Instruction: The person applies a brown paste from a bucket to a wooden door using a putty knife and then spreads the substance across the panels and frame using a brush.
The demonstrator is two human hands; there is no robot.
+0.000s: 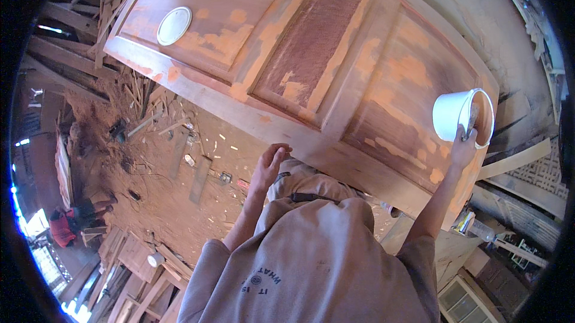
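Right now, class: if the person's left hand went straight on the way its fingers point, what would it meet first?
Probably the near edge of the wooden panel, just beyond the fingertips of the left hand. Depth is unclear, so it might pass over the edge.

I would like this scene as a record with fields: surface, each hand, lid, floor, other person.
Surface: panelled wooden piece with orange patches
Left hand: holds nothing visible, near the piece's edge
Right hand: at the mouth of a white bucket, grip unclear
Lid: round, white, at the piece's left
Floor: scattered wood scraps
Other person: far left, red clothing
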